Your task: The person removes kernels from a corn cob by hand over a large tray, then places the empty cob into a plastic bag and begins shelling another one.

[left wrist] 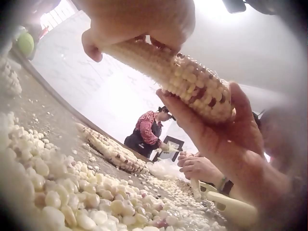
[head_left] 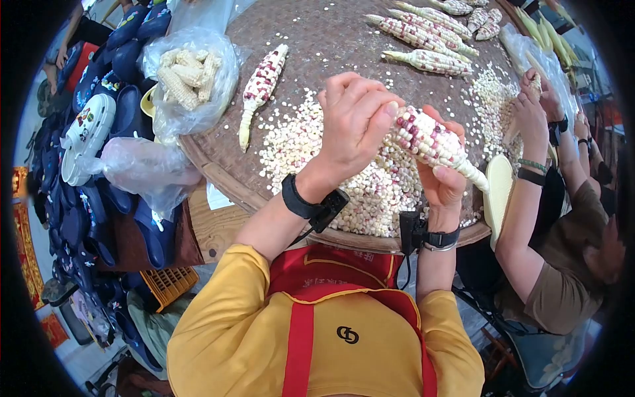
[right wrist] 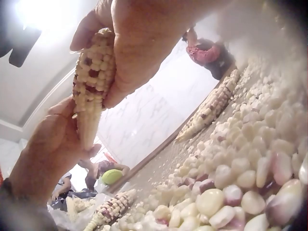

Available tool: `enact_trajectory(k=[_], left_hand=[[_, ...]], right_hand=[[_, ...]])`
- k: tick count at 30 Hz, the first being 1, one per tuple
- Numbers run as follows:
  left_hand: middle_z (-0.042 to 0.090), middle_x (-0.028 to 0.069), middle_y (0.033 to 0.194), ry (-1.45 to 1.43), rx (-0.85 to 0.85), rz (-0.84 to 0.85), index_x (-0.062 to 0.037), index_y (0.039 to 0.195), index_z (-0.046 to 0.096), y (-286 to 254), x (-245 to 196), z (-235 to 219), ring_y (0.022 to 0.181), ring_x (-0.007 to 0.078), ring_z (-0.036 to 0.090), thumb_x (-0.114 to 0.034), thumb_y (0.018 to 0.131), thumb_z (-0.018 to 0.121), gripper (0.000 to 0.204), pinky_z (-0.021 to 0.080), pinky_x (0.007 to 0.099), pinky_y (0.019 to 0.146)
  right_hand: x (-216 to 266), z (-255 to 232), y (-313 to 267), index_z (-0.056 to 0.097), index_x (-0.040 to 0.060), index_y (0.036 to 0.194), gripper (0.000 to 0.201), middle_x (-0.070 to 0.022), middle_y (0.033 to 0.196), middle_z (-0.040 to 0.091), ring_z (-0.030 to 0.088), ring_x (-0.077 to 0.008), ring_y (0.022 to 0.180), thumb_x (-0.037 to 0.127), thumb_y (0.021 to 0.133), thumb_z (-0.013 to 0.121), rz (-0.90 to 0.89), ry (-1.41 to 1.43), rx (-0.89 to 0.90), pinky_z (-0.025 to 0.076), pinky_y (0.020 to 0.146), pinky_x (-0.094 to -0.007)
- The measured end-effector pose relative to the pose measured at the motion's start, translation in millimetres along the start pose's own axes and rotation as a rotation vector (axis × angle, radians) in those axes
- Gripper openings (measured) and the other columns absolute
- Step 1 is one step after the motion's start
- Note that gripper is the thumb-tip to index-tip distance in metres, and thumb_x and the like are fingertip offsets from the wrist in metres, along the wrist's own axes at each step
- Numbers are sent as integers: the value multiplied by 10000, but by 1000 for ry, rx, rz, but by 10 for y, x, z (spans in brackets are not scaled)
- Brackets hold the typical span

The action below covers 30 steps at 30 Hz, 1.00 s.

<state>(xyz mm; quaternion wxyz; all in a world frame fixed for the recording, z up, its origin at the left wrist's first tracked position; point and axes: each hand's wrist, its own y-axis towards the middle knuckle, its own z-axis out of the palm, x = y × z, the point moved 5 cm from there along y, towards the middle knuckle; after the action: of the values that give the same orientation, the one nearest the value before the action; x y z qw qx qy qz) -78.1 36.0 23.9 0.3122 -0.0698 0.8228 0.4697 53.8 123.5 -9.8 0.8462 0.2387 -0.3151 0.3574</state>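
Observation:
A speckled white-and-purple corn cob is held between both hands, above a pile of loose kernels. My left hand grips its left end, thumb along the cob. My right hand holds the other part, fingers behind and thumb in front. In the left wrist view, the cob is bare of kernels toward my left hand, while my right hand cups its kernelled end. The right wrist view shows the cob between my right hand and left hand.
Another speckled cob lies on the round tray at left, with more cobs at the back. A plastic bag holds pale cobs. At right, another person's hands work beside a pale yellow slipper-shaped object.

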Motion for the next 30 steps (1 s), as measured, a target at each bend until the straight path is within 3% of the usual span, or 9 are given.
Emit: enact_trajectory(k=[7, 9, 18, 21, 25, 30], left_hand=[[528, -5, 851, 36, -4, 1, -142, 782, 606, 6, -71, -16, 920, 217, 396, -232, 767, 578, 95, 265, 365, 763], [556, 35, 870, 67, 57, -27, -83, 827, 615, 12, -101, -34, 918, 231, 421, -134, 763, 571, 94, 316, 349, 814], [561, 42, 836, 83, -13, -5, -82, 795, 608, -7, -74, -25, 886, 233, 440, -97, 778, 539, 73, 339, 347, 783], [556, -9, 826, 58, -37, 2, -119, 756, 600, -13, -5, -8, 883, 205, 444, -154, 774, 541, 71, 272, 354, 770], [565, 2, 829, -89, -7, -44, -107, 781, 598, -2, 46, -18, 890, 207, 443, -158, 790, 532, 83, 280, 352, 774], [569, 58, 857, -52, 43, -67, -46, 802, 596, 4, -28, -8, 916, 226, 439, -110, 832, 493, 125, 345, 340, 830]], right_hand=[[-7, -7, -5, 417, 92, 1117, 621, -205, 1271, 382, 404, -320, 1172, 36, 554, 671, 3, -13, 10, 329, 994, -453], [-24, -14, -6, 422, 93, 1113, 615, -202, 1270, 384, 405, -317, 1171, 33, 554, 672, 14, -12, -2, 326, 995, -452], [-34, 5, -6, 420, 92, 1115, 615, -194, 1276, 378, 411, -311, 1166, 37, 558, 674, 40, 11, -20, 326, 995, -451], [-33, 20, -3, 428, 92, 1107, 607, -187, 1265, 386, 404, -314, 1171, 33, 554, 671, 30, 12, -10, 329, 994, -449], [-7, 38, 8, 432, 87, 1102, 601, -177, 1248, 397, 395, -321, 1176, 22, 551, 664, -20, 6, 20, 328, 996, -448], [12, 29, 11, 426, 91, 1115, 609, -171, 1245, 399, 346, -351, 1211, -20, 556, 639, -56, -16, 80, 313, 1004, -468]])
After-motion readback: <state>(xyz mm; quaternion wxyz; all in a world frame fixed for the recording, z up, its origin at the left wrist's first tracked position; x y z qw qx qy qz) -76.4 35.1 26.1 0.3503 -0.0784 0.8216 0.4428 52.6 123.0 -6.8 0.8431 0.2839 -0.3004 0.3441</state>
